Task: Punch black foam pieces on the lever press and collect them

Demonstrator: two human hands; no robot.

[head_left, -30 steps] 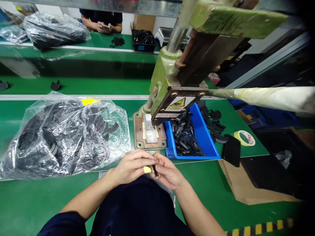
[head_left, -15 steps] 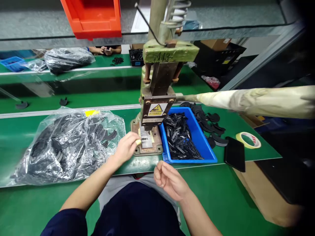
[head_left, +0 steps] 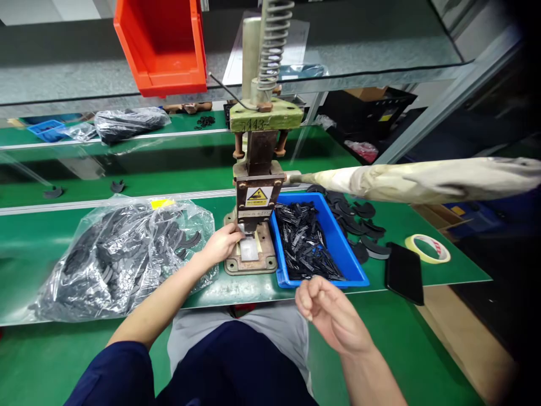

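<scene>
Resting at the base of the press, the left hand [head_left: 222,245] has its fingers [head_left: 236,233] nearly together beside a flat silver metal plate [head_left: 249,251]; whether they pinch anything cannot be told. Just right of these fingertips, a small dark piece [head_left: 249,235] shows on the plate, directly below the ram of the upright green-and-brown metal press [head_left: 258,197]. The right hand [head_left: 333,317] is raised with loosely curled fingers; what they hold, if anything, is hidden. Just beyond them stands a blue rectangular plastic bin [head_left: 341,248] heaped with thin black strips [head_left: 302,242]. Left of the left fingers, a clear plastic bag [head_left: 127,265] of black curved pieces lies on the green table [head_left: 459,265]. Farther right of the right fingers are a flat black rectangular object [head_left: 403,274] and a pale yellow tape roll [head_left: 411,246].
</scene>
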